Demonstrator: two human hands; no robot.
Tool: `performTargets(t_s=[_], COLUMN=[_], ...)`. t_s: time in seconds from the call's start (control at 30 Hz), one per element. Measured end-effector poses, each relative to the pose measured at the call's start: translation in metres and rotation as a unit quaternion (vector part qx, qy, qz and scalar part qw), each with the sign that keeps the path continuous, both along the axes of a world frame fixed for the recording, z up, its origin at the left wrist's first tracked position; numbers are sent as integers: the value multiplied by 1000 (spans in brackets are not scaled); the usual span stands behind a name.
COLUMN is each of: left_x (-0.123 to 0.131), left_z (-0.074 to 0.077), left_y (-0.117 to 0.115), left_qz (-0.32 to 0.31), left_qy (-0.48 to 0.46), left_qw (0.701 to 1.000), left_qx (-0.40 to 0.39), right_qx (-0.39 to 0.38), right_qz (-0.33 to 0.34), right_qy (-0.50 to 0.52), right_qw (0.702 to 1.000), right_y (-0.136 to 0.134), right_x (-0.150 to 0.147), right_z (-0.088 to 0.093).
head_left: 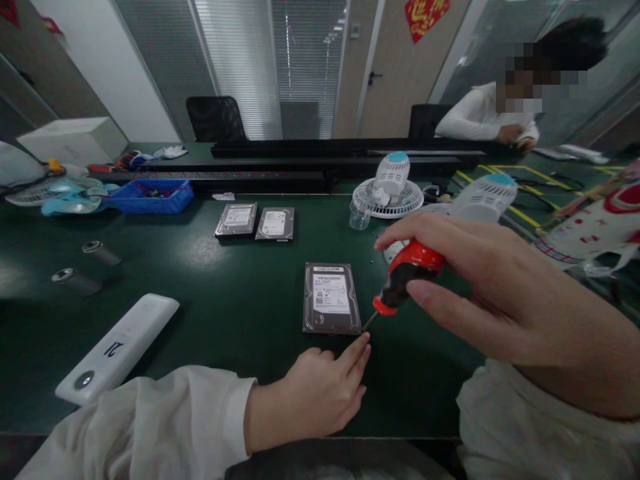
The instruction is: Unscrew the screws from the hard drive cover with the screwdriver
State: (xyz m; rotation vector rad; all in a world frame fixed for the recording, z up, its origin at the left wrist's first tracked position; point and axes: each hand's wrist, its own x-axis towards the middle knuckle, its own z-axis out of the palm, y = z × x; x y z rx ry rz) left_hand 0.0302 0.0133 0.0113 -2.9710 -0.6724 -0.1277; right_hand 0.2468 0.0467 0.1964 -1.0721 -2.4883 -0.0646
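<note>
A hard drive (331, 327) lies label up on the green table in front of me. My right hand (480, 293) is wrapped round the handle of a red and black screwdriver (410, 277), which slants down to the left. Its tip is at the drive's near right corner. My left hand (323, 390) is just in front of the drive, two fingers pressed together at the screwdriver tip and the others curled. Whatever lies between those fingertips is too small to make out. Two more hard drives, one on the left (236, 220) and one on the right (275, 224), lie farther back.
A white power bank (120, 350) and two metal cylinders lie to the left. Behind them is a blue bin (153, 197) with small parts. White fan parts (393, 183) and a clear cup (359, 217) stand at the back right. Across the table sits a person (493, 113).
</note>
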Motion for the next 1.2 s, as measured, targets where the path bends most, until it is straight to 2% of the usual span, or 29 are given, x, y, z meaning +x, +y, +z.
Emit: performTargets(t_s=[0.1, 0.23, 0.3, 0.43, 0.5, 0.73, 0.9, 1.1, 1.2], left_x=[0, 0, 0, 0, 0, 0, 0, 1, 1], left_z=[0, -1, 0, 1, 1, 0, 1, 2, 2], left_y=[0, 0, 0, 0, 0, 1, 1, 0, 0], left_qz=[-2, -2, -3, -4, -4, -3, -5, -3, -3], left_qy=[0, -3, -2, -5, -9, -8, -4, 2, -1], left_qw=[1000, 1000, 1000, 1000, 1000, 1000, 1000, 1000, 1000], left_qx=[-6, -1, 4, 7, 10, 14, 15, 12, 13], right_qx=[-8, 38, 41, -8, -29, 18, -18, 57, 34], right_qz=[20, -58, -67, 6, 19, -78, -3, -59, -22], right_qy=[11, -13, -26, 1, 15, -32, -10, -27, -21], right_qw=[1000, 998, 997, 1000, 999, 996, 1000, 996, 999], right_y=[-4, -2, 0, 3, 3, 4, 5, 5, 4], right_x=[-3, -5, -4, -1, 0, 1, 2, 2, 4], right_z=[1, -4, -5, -2, -1, -4, -2, -6, -3])
